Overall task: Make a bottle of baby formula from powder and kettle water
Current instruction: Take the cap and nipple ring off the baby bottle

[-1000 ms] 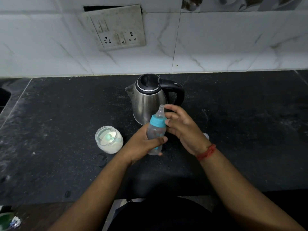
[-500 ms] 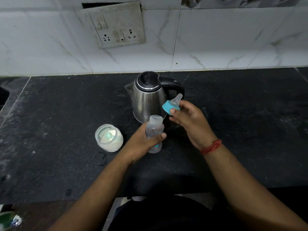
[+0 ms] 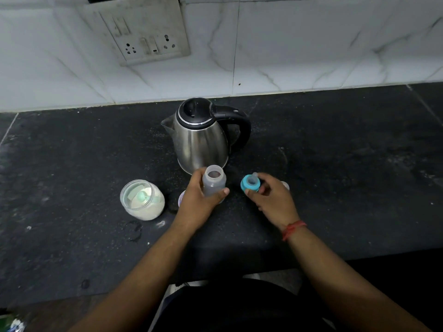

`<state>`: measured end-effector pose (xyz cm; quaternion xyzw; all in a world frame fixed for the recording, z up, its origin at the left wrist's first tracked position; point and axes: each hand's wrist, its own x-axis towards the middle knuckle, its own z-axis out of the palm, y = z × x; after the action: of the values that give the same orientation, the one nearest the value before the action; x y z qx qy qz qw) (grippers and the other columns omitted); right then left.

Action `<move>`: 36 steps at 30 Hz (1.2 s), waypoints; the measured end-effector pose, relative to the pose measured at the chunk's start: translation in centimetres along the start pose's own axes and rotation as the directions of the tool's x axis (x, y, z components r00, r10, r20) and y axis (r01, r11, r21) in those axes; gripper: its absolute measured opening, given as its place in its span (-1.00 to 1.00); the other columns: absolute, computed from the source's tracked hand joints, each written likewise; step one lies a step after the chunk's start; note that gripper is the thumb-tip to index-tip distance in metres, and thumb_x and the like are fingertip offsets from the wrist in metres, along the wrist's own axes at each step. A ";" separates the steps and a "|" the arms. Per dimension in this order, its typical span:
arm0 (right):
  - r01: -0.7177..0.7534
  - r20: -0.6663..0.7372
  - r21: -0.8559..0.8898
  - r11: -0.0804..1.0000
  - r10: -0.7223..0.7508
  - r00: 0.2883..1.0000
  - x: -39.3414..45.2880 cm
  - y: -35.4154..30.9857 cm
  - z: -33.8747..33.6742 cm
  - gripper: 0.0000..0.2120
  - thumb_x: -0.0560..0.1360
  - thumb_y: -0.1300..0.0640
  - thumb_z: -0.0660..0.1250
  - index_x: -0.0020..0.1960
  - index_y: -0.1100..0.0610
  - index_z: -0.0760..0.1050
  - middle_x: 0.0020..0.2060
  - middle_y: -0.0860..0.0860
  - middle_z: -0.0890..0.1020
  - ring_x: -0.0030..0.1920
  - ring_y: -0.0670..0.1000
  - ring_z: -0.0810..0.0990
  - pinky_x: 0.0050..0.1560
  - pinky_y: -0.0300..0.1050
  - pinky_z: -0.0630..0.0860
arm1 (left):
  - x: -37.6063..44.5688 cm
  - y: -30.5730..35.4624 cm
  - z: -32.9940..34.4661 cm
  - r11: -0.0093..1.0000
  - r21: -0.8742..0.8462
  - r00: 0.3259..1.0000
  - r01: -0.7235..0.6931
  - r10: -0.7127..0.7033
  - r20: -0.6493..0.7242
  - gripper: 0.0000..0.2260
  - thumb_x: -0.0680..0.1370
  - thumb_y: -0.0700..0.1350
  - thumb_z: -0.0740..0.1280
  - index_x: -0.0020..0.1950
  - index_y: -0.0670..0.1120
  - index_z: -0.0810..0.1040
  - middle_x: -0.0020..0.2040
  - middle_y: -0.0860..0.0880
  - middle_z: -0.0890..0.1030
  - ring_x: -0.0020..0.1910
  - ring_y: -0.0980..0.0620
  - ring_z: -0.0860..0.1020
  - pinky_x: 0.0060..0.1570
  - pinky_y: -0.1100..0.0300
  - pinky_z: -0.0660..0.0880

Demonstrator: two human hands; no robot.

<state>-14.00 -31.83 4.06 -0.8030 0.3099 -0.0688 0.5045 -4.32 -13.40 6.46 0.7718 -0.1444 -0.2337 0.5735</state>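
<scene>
The left hand (image 3: 200, 202) wraps the open bottle (image 3: 213, 180) upright on the counter (image 3: 335, 176), just before the kettle (image 3: 201, 137). The right hand (image 3: 271, 200) pinches the teat cap (image 3: 250, 184); best parked rim-down nearby, clear of the powder jar (image 3: 142, 200).

Kettle (image 3: 201, 137) stands mid-counter (image 3: 335, 164) near the back edge. Bottle (image 3: 213, 180) directly before it; powder jar (image 3: 142, 200) to the left, teat cap (image 3: 250, 183) right.
</scene>
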 end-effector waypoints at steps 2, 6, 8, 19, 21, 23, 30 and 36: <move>-0.006 -0.008 -0.085 0.996 0.005 1.000 0.1 1.2 0.5 -0.62 0.46 0.02 0.52 0.23 -0.15 0.53 -0.09 -0.05 0.60 -0.13 -0.06 0.61 -0.03 -0.04 0.60 | 0.2 -0.6 0.8 0.999 0.043 1.000 0.000 0.001 -0.002 -0.57 0.49 -0.21 0.55 0.24 0.06 0.46 0.09 0.17 0.59 -0.01 0.48 0.53 0.01 0.51 0.41; -0.009 0.021 -0.174 0.985 0.013 1.000 0.6 3.0 1.3 -0.70 0.47 0.07 0.50 0.17 -0.04 0.54 -0.09 -0.06 0.65 -0.12 -0.06 0.65 -0.09 0.07 0.68 | 1.0 -2.5 2.3 0.992 0.120 0.999 0.028 -0.033 0.038 -0.56 0.47 -0.19 0.56 0.25 0.02 0.46 0.08 0.14 0.63 0.04 0.28 0.58 0.13 0.26 0.46; -0.015 0.042 -0.205 0.979 0.024 0.999 0.8 3.6 1.7 -0.69 0.48 0.09 0.49 0.18 -0.02 0.53 -0.06 -0.03 0.65 -0.09 -0.03 0.66 -0.11 0.11 0.69 | 1.4 -3.2 2.8 0.987 0.159 0.998 0.034 -0.041 0.045 -0.57 0.46 -0.19 0.56 0.21 0.04 0.46 0.06 0.14 0.63 0.07 0.15 0.60 0.16 0.19 0.49; 0.021 0.084 -0.307 0.951 0.006 0.996 1.5 4.1 2.0 -0.59 0.49 0.09 0.49 0.31 0.03 0.50 0.15 0.03 0.59 0.09 0.03 0.63 0.06 0.10 0.66 | 2.1 -4.2 3.5 0.967 0.252 0.997 0.030 -0.047 0.061 -0.53 0.47 -0.20 0.55 0.26 0.01 0.41 0.11 0.08 0.60 0.05 0.14 0.56 -0.03 0.57 0.36; 0.006 0.096 -0.320 0.947 0.026 0.995 1.4 4.1 1.9 -0.46 0.50 0.08 0.48 0.43 0.06 0.41 0.18 0.07 0.60 0.15 0.07 0.62 0.18 0.09 0.61 | 2.2 -4.4 3.6 0.966 0.258 0.997 0.027 -0.046 0.067 -0.52 0.47 -0.22 0.55 0.26 0.03 0.39 0.11 0.10 0.59 0.07 0.13 0.55 -0.01 0.57 0.36; -0.032 0.098 -0.314 0.949 0.065 0.993 1.3 3.9 1.7 -0.31 0.50 0.06 0.48 0.54 0.08 0.27 0.16 0.13 0.61 0.16 0.11 0.62 0.20 0.09 0.58 | 2.1 -4.7 3.6 0.966 0.257 0.996 0.025 -0.046 0.075 -0.48 0.46 -0.22 0.55 0.29 0.03 0.38 0.15 0.10 0.57 0.12 0.11 0.55 0.07 0.52 0.39; -0.006 0.006 -0.250 0.968 0.008 1.000 -0.5 2.4 -0.4 -0.33 0.50 0.05 0.49 0.52 0.03 0.30 -0.12 -0.09 0.51 -0.11 -0.13 0.53 0.01 -0.11 0.55 | 0.7 -3.5 2.0 0.987 0.157 0.999 -0.038 0.035 0.021 -0.28 0.49 -0.20 0.54 0.55 -0.01 0.25 0.42 0.12 0.46 0.38 0.28 0.44 0.35 0.40 0.33; 0.185 -0.144 -0.113 0.976 -0.200 0.969 -1.2 -1.5 -1.3 -0.57 0.51 0.11 0.47 0.34 0.04 0.46 0.05 -0.10 0.49 0.03 -0.11 0.55 0.10 -0.10 0.58 | -1.4 -1.4 -1.9 0.969 0.115 0.965 -0.219 0.232 -0.119 -0.37 0.56 -0.12 0.45 0.58 -0.01 0.28 0.54 0.13 0.38 0.54 0.21 0.30 0.52 0.22 0.25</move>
<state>-14.85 -31.73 6.20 -0.8455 0.2716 -0.1639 0.4296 -4.59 -10.75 5.87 0.7920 -0.2049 -0.1078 0.5649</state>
